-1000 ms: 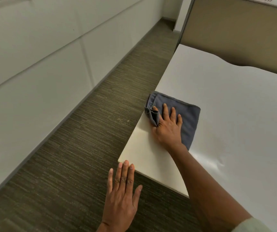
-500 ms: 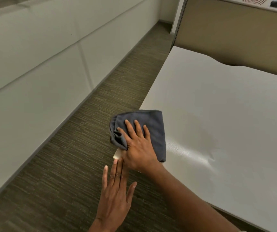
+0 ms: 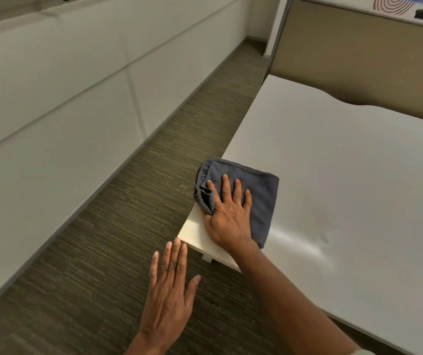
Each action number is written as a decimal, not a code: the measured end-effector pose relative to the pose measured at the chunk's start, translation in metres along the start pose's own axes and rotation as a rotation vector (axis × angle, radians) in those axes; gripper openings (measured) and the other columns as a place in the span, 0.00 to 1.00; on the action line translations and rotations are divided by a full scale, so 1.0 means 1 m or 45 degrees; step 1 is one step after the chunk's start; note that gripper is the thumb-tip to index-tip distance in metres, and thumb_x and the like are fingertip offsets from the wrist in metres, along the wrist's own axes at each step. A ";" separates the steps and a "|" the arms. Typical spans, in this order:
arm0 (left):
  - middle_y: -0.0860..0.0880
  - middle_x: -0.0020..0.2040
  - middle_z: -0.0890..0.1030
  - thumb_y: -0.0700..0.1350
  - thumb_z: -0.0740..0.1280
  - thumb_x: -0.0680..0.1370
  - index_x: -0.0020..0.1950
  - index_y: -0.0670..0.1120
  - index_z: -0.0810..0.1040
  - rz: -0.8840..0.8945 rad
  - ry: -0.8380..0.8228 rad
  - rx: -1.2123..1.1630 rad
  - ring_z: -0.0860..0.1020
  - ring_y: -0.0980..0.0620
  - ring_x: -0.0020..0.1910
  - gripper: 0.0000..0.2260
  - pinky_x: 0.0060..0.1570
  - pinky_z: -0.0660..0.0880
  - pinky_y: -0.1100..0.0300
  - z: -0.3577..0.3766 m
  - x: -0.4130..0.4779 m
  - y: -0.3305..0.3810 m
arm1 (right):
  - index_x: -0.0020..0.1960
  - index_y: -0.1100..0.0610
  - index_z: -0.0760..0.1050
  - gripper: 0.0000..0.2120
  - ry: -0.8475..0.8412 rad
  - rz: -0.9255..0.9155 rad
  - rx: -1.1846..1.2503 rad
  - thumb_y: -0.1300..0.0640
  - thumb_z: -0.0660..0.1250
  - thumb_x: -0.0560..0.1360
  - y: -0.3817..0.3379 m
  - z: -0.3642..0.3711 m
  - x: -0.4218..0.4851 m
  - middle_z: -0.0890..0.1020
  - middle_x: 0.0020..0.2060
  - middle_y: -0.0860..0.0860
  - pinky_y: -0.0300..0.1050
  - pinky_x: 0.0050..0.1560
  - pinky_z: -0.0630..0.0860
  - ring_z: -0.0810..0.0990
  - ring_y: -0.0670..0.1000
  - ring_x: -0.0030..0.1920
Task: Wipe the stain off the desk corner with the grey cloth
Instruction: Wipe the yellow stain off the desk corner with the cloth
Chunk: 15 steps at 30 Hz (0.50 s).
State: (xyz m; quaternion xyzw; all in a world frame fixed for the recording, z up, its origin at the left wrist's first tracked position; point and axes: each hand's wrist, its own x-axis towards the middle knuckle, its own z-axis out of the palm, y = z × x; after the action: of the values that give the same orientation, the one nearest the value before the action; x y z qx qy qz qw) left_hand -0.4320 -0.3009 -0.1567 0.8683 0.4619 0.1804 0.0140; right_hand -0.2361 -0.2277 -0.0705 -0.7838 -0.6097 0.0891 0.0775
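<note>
A folded grey cloth (image 3: pixel 259 185) lies on the near left part of the white desk (image 3: pixel 333 175), its left edge hanging slightly past the desk's side. My right hand (image 3: pixel 228 213) presses flat on the cloth, fingers spread, thumb pinching a bunched fold at the cloth's left. The desk corner (image 3: pixel 192 233) shows bare just below the hand; no stain is visible there. My left hand (image 3: pixel 169 290) hovers flat and empty over the carpet, fingertips just short of the corner.
Brown striped carpet (image 3: pixel 128 239) runs along the desk's left side, bounded by a white panelled wall (image 3: pixel 51 111). A beige partition (image 3: pixel 358 55) stands behind the desk. A glossy damp-looking streak (image 3: pixel 302 239) shines on the desk right of the cloth.
My right hand slid the cloth from over the corner back up the desk's left edge, uncovering the corner. The left hand stayed near the corner.
</note>
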 end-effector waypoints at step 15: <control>0.38 0.83 0.55 0.56 0.55 0.82 0.82 0.35 0.52 -0.247 0.069 -0.117 0.51 0.44 0.83 0.35 0.83 0.42 0.49 -0.012 -0.005 0.014 | 0.81 0.42 0.49 0.36 -0.059 -0.390 0.008 0.46 0.59 0.76 -0.019 0.012 -0.055 0.43 0.83 0.52 0.64 0.77 0.30 0.36 0.59 0.81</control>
State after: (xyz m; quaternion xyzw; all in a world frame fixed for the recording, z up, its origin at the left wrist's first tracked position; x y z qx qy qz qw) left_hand -0.4272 -0.3147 -0.1441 0.8127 0.5352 0.2226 0.0585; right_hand -0.2703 -0.2761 -0.0754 -0.6792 -0.7234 0.0963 0.0784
